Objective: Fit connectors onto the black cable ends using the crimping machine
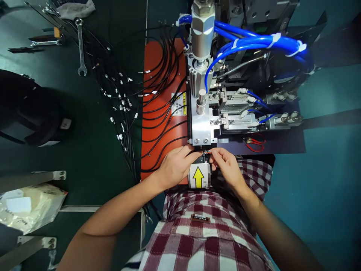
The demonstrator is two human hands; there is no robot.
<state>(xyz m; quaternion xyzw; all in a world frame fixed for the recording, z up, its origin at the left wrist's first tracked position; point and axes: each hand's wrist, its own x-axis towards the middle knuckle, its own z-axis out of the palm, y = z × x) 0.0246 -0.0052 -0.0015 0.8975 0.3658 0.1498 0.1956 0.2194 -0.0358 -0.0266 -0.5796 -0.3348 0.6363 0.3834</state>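
Just below the machine's silver metal block [200, 124], my two hands meet. A thin, small red-and-silver piece [208, 152] spans the gap between the fingertips; its kind is too small to make out. My right hand [228, 167] pinches the right end of it between thumb and fingers. The fingers of my left hand [176, 165] are closed near its other end, and what they grip is hidden. Under the hands is a white label with a yellow arrow [198, 177].
Black cables [158, 124] cross the orange plate [149, 158] at left. Red-handled scissors [255, 143] lie on the dark plate at right. Blue air hoses [254, 39] arch over the cylinders [237, 99]. A wrench [81, 47] and a plastic bag [34, 207] lie further left.
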